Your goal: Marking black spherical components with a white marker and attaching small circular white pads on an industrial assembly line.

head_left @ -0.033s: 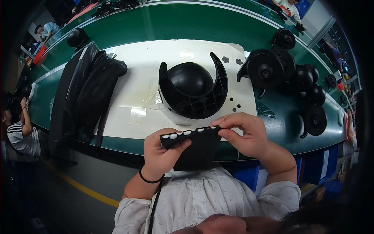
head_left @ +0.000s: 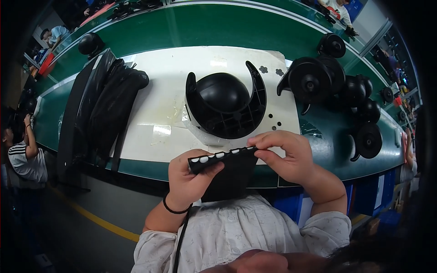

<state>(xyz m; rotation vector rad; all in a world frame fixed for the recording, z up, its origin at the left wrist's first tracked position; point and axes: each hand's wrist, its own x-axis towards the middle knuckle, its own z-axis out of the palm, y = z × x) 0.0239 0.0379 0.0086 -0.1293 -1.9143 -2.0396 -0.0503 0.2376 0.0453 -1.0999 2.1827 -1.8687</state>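
Note:
Close in front of my body, a black sheet [head_left: 232,175] hangs from a bent upper edge with a row of white rounded spots. My left hand [head_left: 189,175] is closed on its left end, thumb along the near side. The thumb and fingertips of my right hand [head_left: 287,154] pinch its right end; any small piece between them is too small to make out. Beyond the sheet, a black domed shell [head_left: 223,93] with two curved horns rests on a pale, translucent support [head_left: 205,136]. Small black discs [head_left: 271,116] and dark flower-shaped pieces [head_left: 263,69] lie right of the shell.
A white board [head_left: 159,104] covers part of the green bench [head_left: 182,27]. Black bags or sleeves [head_left: 116,100] are piled at the left. Several black round parts [head_left: 309,82], some horned, crowd the right side. Other people sit or stand at the far edges.
The bent edge of the black sheet has tilted slightly, so its white spots look narrower. Both hands keep nearly the same places.

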